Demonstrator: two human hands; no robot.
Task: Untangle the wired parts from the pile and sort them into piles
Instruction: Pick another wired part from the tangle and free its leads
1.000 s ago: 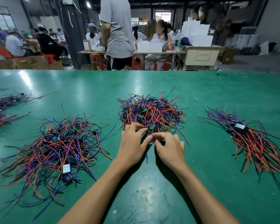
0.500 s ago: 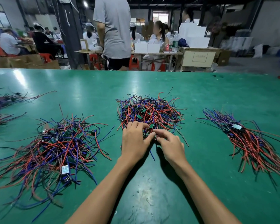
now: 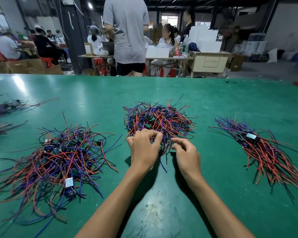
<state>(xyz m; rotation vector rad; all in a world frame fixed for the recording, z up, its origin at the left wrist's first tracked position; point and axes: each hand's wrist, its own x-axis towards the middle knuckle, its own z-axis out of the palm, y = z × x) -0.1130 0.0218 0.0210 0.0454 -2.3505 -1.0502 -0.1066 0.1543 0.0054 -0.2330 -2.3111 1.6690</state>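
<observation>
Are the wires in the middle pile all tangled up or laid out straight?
Tangled. The middle pile is a knotted clump with wires looping every way.

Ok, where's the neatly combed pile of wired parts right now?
Head view: the combed pile lies on the green table at far right, apart from the tangled pile that both hands work.
</observation>
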